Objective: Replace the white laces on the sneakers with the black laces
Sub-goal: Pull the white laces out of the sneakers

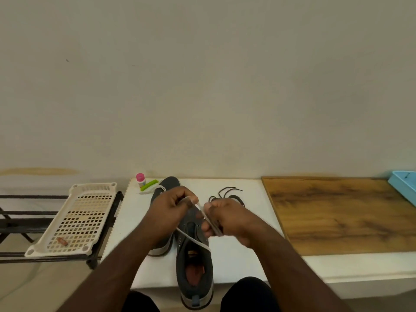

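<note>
Two dark grey sneakers sit on a white table [236, 262]. The near sneaker [195, 273] lies at the 6 o'clock edge of the table, heel toward the person, its opening showing a reddish insole. The far sneaker [165, 188] lies just beside it toward 11 o'clock, mostly hidden behind the left hand [172, 202].

The left hand's fingers are curled and pinch a white lace [191, 238], which runs from that pinch down across the near sneaker's tongue and along its collar. The right hand [225, 216], at 3 o'clock of the left, also has curled fingers closed on the lace; it seems to grip the sneaker's upper edge as well, though motion blur makes that hard to tell.

The black laces [227, 194] lie loose on the table at 1 o'clock of the hands, partly behind the right knuckles.

At 11 o'clock stand a small pink-capped bottle [140, 179] and a green stick [149, 185]. A perforated cream tray [77, 219] rests on a black rack [27, 224] at 9 o'clock. A wooden board [342, 217] lies at 3 o'clock, with a blue tray [404, 184] beyond it.
</note>
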